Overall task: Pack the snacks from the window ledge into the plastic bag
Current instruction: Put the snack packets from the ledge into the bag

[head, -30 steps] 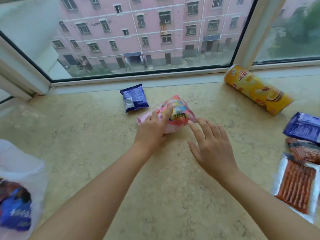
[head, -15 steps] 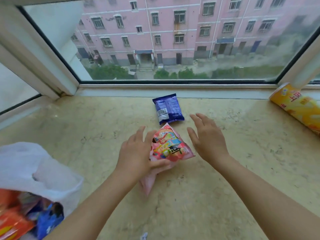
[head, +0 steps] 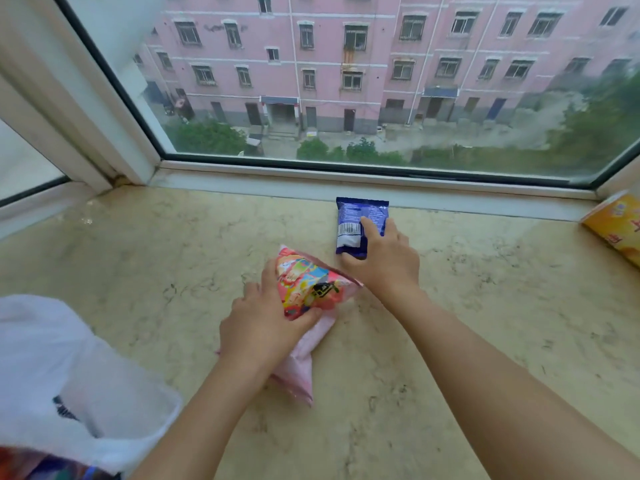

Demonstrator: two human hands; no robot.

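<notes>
A moment ago my right hand [head: 382,259] was just hanging open in the air next to the pink snack bag [head: 313,294]. Now it has reached forward and landed on the small blue packet [head: 356,225] near the window frame. Its fingers lie over the right side of the packet and the thumb is at the near end, so I think it is starting to grab it, but the packet is still flat on the ledge [head: 485,306]. My left hand [head: 263,327] has kept its hold on the pink snack bag, with the thumb curled over the front and the fingers behind. The pink bag has been pulled a bit nearer to me. So now each hand has its own snack, and the two hands are close but not touching. That means I can carry two snacks over in one go. The white plastic bag [head: 62,368] waits at the bottom left with some snacks already inside. A yellow chip can [head: 620,223] is still lying at the far right, so there is more to pack after this.
</notes>
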